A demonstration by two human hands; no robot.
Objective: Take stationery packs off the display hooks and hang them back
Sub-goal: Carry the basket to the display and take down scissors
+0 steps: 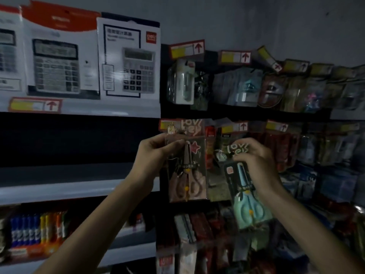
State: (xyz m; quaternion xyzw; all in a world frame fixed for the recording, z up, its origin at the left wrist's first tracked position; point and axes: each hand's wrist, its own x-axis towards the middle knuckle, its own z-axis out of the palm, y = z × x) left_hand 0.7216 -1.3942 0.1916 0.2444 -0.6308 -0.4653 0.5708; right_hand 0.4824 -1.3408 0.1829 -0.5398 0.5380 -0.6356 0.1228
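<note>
Head — scissors — pink pack, blue pack

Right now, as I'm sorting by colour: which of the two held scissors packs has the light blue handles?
The clear pack of light blue scissors, pinched at its top by the right hand; the left hand holds the pinkish-brown scissors pack.

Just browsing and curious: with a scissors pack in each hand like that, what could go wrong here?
The left hand and right hand each pinch only the top of a pack, so the pink scissors pack or blue scissors pack might slip. The hooks are hidden in dim light, so rehanging could miss. Crowded red packs nearby could get knocked.
</note>
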